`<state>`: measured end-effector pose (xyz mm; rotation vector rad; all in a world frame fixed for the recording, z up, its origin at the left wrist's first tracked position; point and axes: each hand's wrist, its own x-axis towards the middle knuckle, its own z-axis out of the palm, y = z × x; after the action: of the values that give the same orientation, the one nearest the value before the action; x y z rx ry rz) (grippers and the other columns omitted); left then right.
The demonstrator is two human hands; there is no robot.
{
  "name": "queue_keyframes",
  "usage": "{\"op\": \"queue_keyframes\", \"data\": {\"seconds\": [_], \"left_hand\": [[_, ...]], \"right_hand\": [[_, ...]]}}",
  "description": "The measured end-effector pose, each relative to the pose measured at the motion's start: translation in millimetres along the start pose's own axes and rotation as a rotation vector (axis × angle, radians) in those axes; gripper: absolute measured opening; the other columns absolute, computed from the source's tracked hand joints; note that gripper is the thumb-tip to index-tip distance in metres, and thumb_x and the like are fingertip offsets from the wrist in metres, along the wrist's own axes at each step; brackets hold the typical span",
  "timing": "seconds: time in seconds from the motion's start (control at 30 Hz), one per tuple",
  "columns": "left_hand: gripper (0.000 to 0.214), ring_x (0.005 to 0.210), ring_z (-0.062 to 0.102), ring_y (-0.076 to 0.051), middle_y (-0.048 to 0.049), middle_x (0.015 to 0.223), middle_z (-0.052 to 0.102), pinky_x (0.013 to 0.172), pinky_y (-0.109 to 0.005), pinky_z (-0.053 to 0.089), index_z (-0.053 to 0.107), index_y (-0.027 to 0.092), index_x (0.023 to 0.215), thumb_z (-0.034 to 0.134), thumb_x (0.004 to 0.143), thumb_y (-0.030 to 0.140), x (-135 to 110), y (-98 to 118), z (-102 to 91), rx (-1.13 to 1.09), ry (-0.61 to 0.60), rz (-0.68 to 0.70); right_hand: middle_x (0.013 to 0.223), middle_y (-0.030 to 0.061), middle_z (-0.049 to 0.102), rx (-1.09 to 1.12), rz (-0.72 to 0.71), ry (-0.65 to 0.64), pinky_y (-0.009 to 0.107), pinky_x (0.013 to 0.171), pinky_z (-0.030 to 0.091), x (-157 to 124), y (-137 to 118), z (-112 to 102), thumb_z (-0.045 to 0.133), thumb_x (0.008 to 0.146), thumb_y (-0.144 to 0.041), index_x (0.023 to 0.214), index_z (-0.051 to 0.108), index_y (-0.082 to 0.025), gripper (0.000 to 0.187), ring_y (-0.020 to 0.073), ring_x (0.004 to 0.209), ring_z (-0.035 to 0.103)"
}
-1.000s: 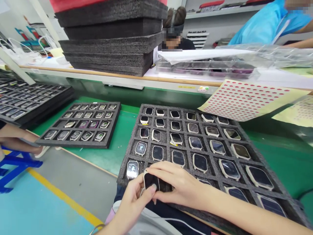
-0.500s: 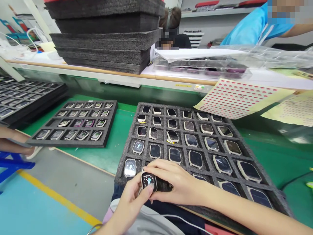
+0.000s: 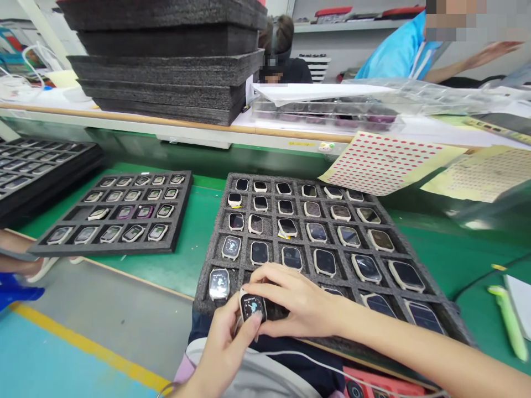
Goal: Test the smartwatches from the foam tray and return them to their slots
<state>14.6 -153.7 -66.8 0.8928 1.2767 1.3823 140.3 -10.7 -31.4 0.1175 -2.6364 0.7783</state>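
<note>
Between both hands, over the near left corner of a foam tray [image 3: 211, 243], is a smartwatch [image 3: 252, 303] with its screen lit, showing a dial. My left hand [image 3: 226, 337] grips it from the left, thumb on the lower part of the screen. The fingers of my right hand [image 3: 294, 301] close round its top and right side. Just left of it, another lit smartwatch [image 3: 219, 283] rests in its slot, and one more lit watch [image 3: 231, 247] sits behind that. Most other watches in this tray have dark screens. The held watch's underside is hidden.
A smaller foam tray [image 3: 179, 232] of watches lies left on the green bench. Further left are stacked trays [image 3: 83, 166]. Black foam sheets [image 3: 166, 72] stand on the shelf, with a red-dotted sticker sheet [image 3: 390, 163] hanging from it. A green pen [image 3: 508, 320] lies right. Two people are beyond.
The view has shifted a little to the right, bringing the green pen into sight. Both hands keep their hold on the watch. Across the shelf, the person in blue has an arm stretched out.
</note>
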Motion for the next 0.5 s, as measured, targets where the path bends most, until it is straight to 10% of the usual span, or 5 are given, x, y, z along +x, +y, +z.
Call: {"op": "queue_keyframes", "data": {"seconds": [0.5], "left_hand": [[0.038, 0.075, 0.055, -0.016, -0.0047, 0.084, 0.063, 0.07, -0.023, 0.045, 0.063, 0.016, 0.105, 0.062, 0.082, 0.046, -8.4, -8.6, 3.1, -0.039, 0.058, -0.046]], "right_hand": [[0.099, 0.0106, 0.058, 0.036, 0.036, 0.044, 0.034, 0.078, 0.047, 1.0, -3.8, -0.5, 0.07, 0.079, -0.03, 0.117, 0.057, -0.011, 0.045, 0.0201, 0.087, 0.055]]}}
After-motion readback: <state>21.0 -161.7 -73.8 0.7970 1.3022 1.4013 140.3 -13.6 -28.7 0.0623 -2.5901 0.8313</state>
